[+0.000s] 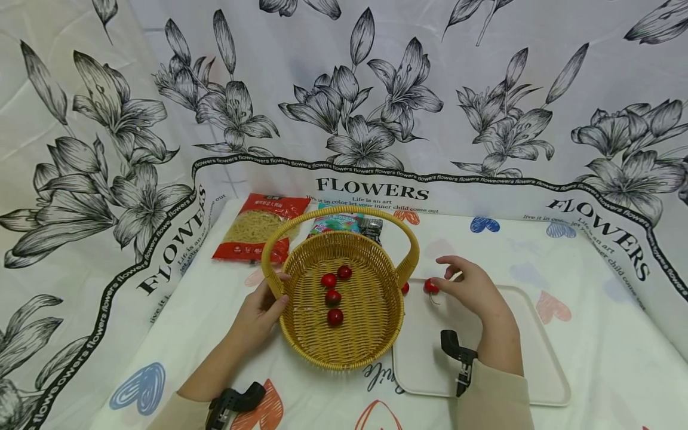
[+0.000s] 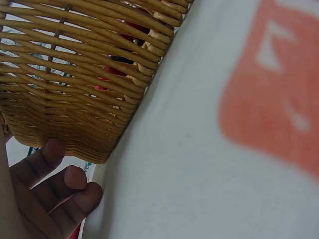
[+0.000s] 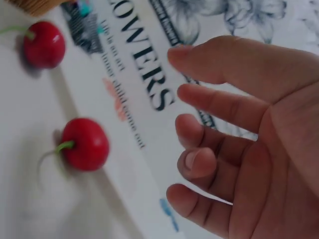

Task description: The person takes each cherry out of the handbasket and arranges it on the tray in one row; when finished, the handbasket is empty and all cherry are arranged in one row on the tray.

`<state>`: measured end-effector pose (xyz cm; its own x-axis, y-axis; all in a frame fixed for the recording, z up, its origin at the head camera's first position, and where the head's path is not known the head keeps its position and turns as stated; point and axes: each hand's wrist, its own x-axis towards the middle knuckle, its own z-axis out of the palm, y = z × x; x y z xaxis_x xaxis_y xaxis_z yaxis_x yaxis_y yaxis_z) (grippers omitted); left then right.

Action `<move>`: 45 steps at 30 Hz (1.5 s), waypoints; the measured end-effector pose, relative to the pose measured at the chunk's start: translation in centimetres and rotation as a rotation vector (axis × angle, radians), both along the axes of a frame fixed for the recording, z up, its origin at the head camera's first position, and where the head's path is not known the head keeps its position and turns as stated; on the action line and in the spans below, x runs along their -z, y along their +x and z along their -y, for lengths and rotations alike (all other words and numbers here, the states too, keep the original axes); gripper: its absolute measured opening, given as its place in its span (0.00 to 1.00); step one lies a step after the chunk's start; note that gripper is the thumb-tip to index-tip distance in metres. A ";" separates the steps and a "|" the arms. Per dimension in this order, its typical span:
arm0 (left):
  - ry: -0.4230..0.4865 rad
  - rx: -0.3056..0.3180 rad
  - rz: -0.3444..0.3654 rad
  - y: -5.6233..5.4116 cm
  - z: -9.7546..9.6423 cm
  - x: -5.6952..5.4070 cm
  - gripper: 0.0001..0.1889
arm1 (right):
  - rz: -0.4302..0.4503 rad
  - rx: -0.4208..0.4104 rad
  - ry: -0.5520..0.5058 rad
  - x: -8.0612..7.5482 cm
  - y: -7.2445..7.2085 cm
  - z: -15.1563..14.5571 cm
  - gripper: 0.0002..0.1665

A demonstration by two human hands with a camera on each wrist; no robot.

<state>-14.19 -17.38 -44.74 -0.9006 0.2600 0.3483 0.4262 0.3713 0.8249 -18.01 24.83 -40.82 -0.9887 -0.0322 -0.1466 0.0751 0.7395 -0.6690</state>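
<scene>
Lilies in black line fill the white curtain (image 1: 403,83) at the back, FLOWERS lettered along its foot, and out in front spreads the white cloth (image 1: 591,346) with its scattered hearts. Centre stage, the basket (image 1: 368,316), round and yellow, its tall handle (image 1: 340,210) arching over! Four cherries (image 1: 335,317) sit inside, three in a loose column down the middle, the fourth just right of the top one.

Left hand (image 1: 258,316) at the basket's left edge: thumb in front, a fingertip showing past the handle's foot, pinching the rim right there. From the left wrist, three fingertips lie close to the outer wall; whether all of them touch it, you can't tell.

Over to the tray (image 1: 527,358), its left edge partly hidden by the basket. One cherry (image 1: 431,286) sits at the far edge, stem trailing toward the near edge; a second cherry (image 1: 405,288) is by the far-left corner, half covered by the basket. And the right hand (image 1: 473,286) hangs over that far edge, fingers spread and loosely bent, nothing between them; the right wrist view shows both cherries apart from the fingertips.

Behind the basket, a turquoise packet (image 1: 335,223) and a black packet (image 1: 372,228); a red packet (image 1: 258,224) takes the cloth's far-left corner.
</scene>
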 end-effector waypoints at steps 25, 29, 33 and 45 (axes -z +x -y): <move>0.014 -0.006 0.023 -1.5 0.8 3.2 0.20 | -0.158 -0.580 -0.497 -7.0 4.8 4.6 0.19; 0.016 -0.009 0.022 -1.1 0.5 2.4 0.19 | -0.110 -0.643 -0.463 -6.4 4.2 6.9 0.18; 0.009 -0.002 0.010 -0.3 0.2 0.7 0.19 | -0.044 -0.630 -0.387 -5.4 3.6 9.4 0.17; -0.009 0.002 0.015 -0.1 0.2 0.0 0.19 | 0.010 -0.439 -0.007 -0.5 3.0 16.1 0.18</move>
<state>-14.28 -17.54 -44.77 -0.9054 0.2644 0.3322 0.4142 0.3780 0.8280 -14.99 8.71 -40.32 -0.8796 -0.4502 -0.1539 -0.2391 0.6979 -0.6751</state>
